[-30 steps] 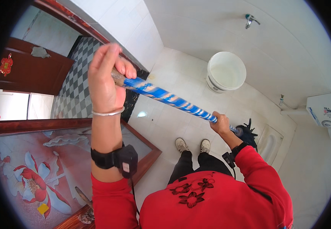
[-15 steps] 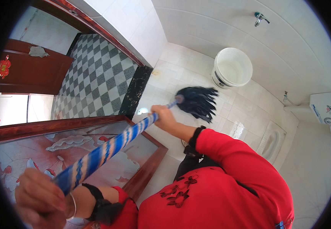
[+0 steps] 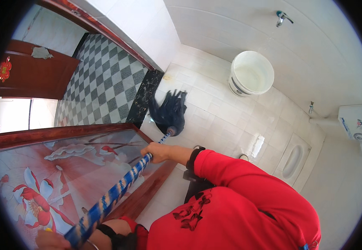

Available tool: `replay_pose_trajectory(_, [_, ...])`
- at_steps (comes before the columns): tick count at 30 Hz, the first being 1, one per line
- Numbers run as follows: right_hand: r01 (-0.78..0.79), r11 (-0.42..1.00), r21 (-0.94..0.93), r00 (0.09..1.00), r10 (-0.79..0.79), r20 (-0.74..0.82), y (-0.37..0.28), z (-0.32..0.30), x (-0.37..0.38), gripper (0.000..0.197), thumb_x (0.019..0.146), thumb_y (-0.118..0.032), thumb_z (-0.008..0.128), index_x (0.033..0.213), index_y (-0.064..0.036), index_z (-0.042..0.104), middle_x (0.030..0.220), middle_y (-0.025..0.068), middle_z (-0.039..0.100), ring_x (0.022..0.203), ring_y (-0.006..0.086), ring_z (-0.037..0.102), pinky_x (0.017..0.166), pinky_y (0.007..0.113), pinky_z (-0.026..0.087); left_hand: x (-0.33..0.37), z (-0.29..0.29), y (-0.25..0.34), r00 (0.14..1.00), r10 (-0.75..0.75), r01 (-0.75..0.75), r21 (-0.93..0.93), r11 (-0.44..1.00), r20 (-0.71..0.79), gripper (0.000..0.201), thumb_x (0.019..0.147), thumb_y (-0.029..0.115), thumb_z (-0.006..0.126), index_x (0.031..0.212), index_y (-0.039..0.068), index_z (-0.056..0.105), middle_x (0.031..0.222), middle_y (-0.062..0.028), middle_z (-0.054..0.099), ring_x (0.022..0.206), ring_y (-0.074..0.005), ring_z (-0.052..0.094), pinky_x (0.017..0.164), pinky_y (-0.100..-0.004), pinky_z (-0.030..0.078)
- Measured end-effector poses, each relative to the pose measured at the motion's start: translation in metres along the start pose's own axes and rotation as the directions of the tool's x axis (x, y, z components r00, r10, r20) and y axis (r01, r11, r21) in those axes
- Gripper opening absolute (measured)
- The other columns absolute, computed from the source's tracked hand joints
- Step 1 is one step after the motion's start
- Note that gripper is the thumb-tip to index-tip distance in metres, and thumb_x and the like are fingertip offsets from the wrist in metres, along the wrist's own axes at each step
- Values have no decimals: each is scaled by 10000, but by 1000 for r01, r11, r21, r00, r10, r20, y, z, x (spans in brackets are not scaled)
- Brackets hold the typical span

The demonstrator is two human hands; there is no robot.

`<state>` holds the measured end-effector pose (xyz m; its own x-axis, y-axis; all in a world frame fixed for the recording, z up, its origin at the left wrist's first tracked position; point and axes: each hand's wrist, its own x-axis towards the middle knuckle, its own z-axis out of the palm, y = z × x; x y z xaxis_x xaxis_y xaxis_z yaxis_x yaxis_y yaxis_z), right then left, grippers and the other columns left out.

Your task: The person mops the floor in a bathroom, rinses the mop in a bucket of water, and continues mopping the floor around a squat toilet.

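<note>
A mop (image 3: 120, 186) with a blue-and-white striped handle slants up from the lower left. My right hand (image 3: 157, 152) is wrapped round the lower part of the handle, close to the mop head. Near the handle's top end, at the lower left rim, my left hand (image 3: 55, 239) is closed on it, partly cut off and dim. The dark, stringy mop head (image 3: 169, 114) lies on the tiled floor beside the black threshold of the doorway.
A white bucket (image 3: 251, 74) stands by the far wall, beneath a tap (image 3: 283, 18). To the right are a squat toilet (image 3: 293, 160) and a wall-mounted cistern (image 3: 354, 124). A flower-patterned door (image 3: 64, 175) stands close on the left; beyond the threshold (image 3: 143, 98) lies a checkered floor (image 3: 106, 79).
The mop head has swung left across the floor, from near the bucket to the threshold. My right hand has moved left and down with the handle; my left hand has dropped lower.
</note>
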<state>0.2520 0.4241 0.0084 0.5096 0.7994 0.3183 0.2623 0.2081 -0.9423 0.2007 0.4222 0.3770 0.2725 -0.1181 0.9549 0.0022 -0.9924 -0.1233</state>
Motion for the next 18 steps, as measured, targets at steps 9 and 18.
replay_pose_trajectory(9, [-242,963,-117,970,244,11,-5,-85,-151,201,552,-52,542,748,-64,580,688,149,575,701,333,548,609,378,437,-31,1,120,880,-464,460,59,886,107,213,791,144,515,610,36,482,612,-29,469,572,-129,454,533,-275,409])
replay_pose_trajectory(18, [-501,813,-297,860,429,-275,10,-212,-368,214,564,-99,551,774,-64,573,698,164,570,696,345,551,615,408,442,-117,32,208,939,-215,102,379,920,269,178,833,120,419,768,-6,525,765,-129,550,688,-263,526,620,-362,438])
